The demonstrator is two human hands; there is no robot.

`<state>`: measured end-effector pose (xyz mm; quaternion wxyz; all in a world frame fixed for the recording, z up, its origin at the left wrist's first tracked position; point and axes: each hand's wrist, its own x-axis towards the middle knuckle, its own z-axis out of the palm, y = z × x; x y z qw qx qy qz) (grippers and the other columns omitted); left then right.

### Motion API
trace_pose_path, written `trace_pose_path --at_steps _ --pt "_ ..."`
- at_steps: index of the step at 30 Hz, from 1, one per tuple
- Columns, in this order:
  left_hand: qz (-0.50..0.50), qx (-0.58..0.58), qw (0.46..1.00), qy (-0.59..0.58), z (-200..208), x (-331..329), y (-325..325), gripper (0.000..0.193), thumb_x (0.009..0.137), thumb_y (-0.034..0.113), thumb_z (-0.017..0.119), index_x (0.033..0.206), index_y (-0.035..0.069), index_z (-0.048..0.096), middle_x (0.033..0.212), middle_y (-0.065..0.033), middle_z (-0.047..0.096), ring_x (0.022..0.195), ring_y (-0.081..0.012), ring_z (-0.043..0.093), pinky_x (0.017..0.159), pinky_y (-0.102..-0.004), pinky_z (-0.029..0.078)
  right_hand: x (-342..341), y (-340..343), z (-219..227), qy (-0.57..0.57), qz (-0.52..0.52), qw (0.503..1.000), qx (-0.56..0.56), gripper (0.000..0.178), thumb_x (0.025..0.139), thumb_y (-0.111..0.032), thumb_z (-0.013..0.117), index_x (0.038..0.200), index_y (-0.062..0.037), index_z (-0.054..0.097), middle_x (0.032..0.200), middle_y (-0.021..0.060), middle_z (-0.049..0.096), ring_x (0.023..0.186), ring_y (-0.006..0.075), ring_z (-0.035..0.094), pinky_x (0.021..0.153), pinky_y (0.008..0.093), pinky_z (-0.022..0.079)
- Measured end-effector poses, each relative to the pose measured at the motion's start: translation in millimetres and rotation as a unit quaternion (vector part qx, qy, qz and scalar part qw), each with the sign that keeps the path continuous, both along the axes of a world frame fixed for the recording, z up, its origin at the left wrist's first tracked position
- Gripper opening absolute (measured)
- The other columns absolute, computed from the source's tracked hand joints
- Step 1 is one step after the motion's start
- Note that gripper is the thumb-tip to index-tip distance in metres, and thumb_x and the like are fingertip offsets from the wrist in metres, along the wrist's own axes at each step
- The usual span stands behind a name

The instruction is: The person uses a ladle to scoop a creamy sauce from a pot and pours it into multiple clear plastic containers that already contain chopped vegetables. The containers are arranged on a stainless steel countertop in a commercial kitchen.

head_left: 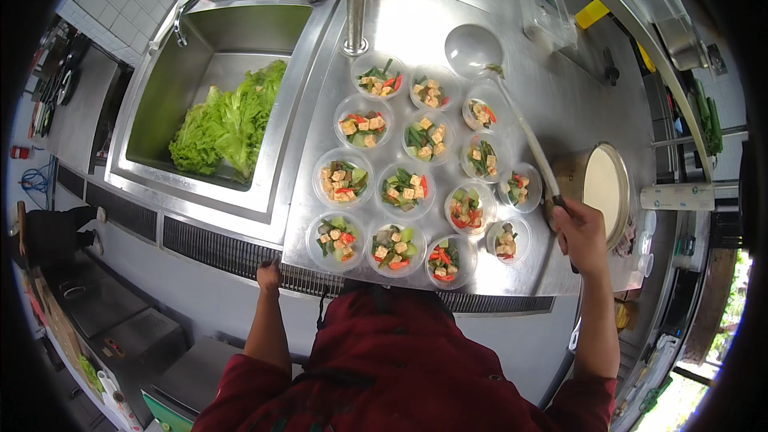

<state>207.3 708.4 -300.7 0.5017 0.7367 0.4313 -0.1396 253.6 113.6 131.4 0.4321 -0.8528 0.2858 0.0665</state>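
Observation:
My right hand (582, 236) is closed round the dark grip of a long-handled ladle (524, 124). The round metal bowl of the ladle is at the far end, beyond the cups; whether it touches the counter I cannot tell. Several clear plastic cups (342, 178) stand in rows on the steel counter, holding tofu cubes, green vegetables and red pepper strips. Just beyond my right hand is a metal pot (606, 192) of creamy white liquid. My left hand (270, 274) is closed at the counter's near left edge; what it grips, if anything, is not clear.
To the left, a steel sink (220, 48) holds green lettuce (232, 120) under a faucet (204, 0). A metal post (357, 4) rises from the counter (416, 12). A clear plastic container (548, 16) sits far right. Another person's leg (60, 224) shows at far left.

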Motion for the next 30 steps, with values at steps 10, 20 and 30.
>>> trace_pose_path --at_steps 10,20,30 --pt "-0.105 0.094 0.989 0.036 -44 -41 -4 0.037 0.089 0.031 0.072 0.107 -0.001 0.076 0.096 -0.0177 0.077 0.092 -0.0296 0.072 0.086 -0.0413 0.053 -174 -120 54 -0.124 -0.109 0.979 0.123 0.021 0.107 -0.020 0.055 0.112 -0.0004 0.060 0.066 -0.0009 0.049 0.041 0.0067 0.041 0.037 0.0227 0.031" --pt "-0.222 0.133 0.963 0.081 17 -87 -153 0.037 0.089 0.037 0.071 0.103 0.004 0.077 0.095 -0.0173 0.077 0.090 -0.0365 0.073 0.085 -0.0454 0.055 -243 -211 45 0.033 0.015 0.931 -0.363 0.027 0.094 -0.012 0.068 0.118 -0.0002 0.064 0.104 0.0233 0.071 0.094 0.0407 0.070 0.081 0.0453 0.053" --pt "-0.228 0.186 0.947 0.127 29 -215 -174 0.049 0.089 0.044 0.073 0.119 0.006 0.073 0.118 -0.0202 0.074 0.116 -0.0395 0.067 0.101 -0.0440 0.051 -196 -258 36 0.018 0.234 0.893 -0.383 0.026 0.094 -0.011 0.067 0.116 0.0025 0.066 0.100 0.0279 0.069 0.098 0.0486 0.064 0.085 0.0520 0.050"
